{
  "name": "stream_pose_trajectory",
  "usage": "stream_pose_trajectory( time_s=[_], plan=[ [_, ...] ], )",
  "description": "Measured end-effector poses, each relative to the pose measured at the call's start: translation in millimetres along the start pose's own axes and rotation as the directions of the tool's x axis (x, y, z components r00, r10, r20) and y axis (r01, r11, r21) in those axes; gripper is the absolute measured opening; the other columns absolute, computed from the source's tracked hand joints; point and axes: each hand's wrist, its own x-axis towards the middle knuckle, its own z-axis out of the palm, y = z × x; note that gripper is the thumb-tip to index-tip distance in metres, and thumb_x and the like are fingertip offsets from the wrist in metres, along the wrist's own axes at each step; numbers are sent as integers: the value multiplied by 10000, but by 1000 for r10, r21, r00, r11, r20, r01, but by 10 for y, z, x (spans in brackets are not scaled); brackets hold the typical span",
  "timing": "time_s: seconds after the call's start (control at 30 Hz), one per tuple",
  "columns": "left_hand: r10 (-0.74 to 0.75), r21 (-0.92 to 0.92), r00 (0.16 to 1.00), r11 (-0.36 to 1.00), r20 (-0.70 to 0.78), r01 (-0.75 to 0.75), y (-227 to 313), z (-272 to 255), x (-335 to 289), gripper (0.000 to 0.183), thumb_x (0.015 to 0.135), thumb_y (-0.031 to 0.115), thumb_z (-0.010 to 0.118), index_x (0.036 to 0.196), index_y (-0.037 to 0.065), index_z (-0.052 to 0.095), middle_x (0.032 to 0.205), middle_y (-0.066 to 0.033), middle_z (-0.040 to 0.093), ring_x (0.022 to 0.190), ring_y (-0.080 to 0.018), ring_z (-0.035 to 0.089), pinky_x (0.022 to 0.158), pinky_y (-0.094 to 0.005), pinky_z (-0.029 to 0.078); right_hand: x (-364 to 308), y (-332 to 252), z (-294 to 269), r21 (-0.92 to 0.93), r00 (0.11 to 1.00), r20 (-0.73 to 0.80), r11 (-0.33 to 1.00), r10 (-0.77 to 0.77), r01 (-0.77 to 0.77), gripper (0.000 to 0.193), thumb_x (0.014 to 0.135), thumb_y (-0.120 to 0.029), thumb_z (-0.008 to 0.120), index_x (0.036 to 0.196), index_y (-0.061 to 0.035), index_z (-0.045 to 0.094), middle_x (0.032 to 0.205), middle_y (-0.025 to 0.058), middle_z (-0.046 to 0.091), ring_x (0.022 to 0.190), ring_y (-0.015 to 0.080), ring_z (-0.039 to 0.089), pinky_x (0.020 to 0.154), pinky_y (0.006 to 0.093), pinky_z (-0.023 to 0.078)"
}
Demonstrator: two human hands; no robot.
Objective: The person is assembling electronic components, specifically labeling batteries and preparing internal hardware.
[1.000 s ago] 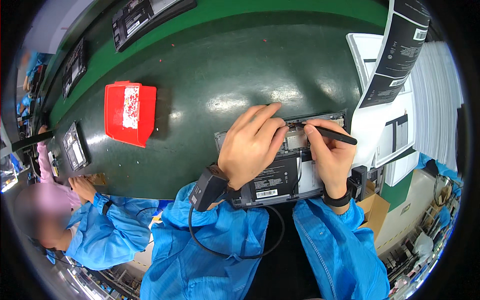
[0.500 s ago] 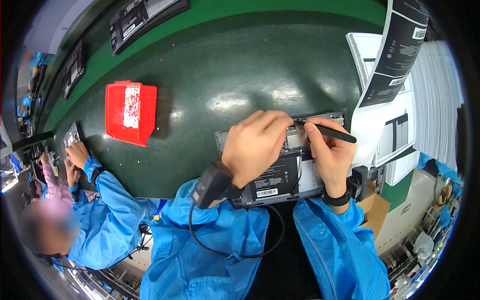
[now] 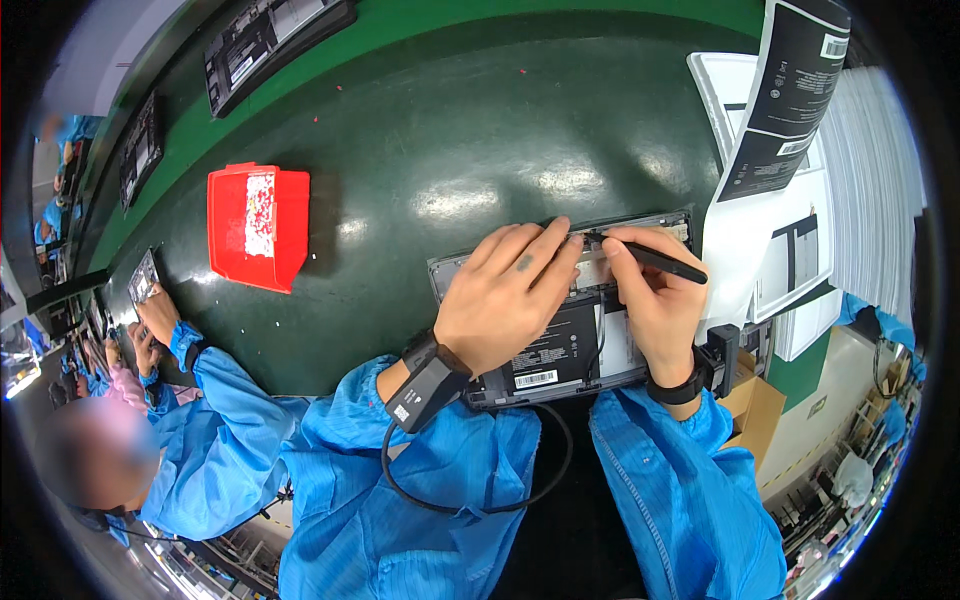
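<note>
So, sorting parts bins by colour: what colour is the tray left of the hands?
Red, with a white speckled label inside; the tray shows clearly in the head view.

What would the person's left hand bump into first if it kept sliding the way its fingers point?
Probably the tip of the black pen held in the right hand; the left hand points up-right across the opened laptop toward it, though depth is unclear.

Place: electronics assembly line, a factory floor
Surface: long dark green surface (image 3: 420, 130) running past several stations
Work: opened laptop (image 3: 560, 340) with its insides showing; more opened units (image 3: 270, 40) farther along
Parts: red bin (image 3: 257, 225)
People: blue smocks; wrist strap (image 3: 425, 375) with cord; co-worker (image 3: 200, 420) at the left
</note>
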Motion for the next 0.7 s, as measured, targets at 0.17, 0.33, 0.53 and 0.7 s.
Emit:
stream_pose_trajectory(
  time_s=[0.17, 0.33, 0.53, 0.7],
  plan=[
    [9, -55, 998, 998, -61, -13, -48, 29, -54, 319, 780, 56, 796, 1088, 3, 732, 1222, -144, 686, 1046, -295, 670, 900, -415, 569, 7, -29, -18, -30, 997, 75, 999, -33, 35, 145, 883, -13, 773, 1021, 27, 758, 914, 66, 733, 687, 33, 612, 560, 174, 448],
    [11, -71, 998, 997, -67, -16, -57, 41, -51, 308, 773, 41, 795, 1072, -9, 734, 1212, -152, 691, 1040, -299, 675, 888, -412, 575, 26, -45, 22, -55, 995, 96, 998, -38, 43, 157, 878, -25, 778, 1028, 20, 761, 928, 76, 747, 699, 55, 639, 568, 187, 463],
    [-1, -93, 997, 996, -72, -6, -51, 40, -55, 301, 770, 24, 794, 1062, -23, 735, 1200, -163, 696, 1038, -303, 677, 882, -412, 579, 34, -18, 26, -100, 991, 107, 991, -82, 93, 152, 883, -23, 772, 1027, 24, 761, 933, 81, 748, 711, 63, 648, 572, 189, 467],
    [-3, -100, 997, 995, -73, -5, -53, 38, -47, 300, 767, 16, 794, 1056, -31, 733, 1195, -166, 697, 1034, -306, 679, 874, -412, 582, 25, -53, 23, -82, 997, 77, 996, -23, 30, 137, 885, -21, 768, 1016, 20, 761, 921, 82, 741, 708, 66, 649, 577, 187, 469]
  ],
)
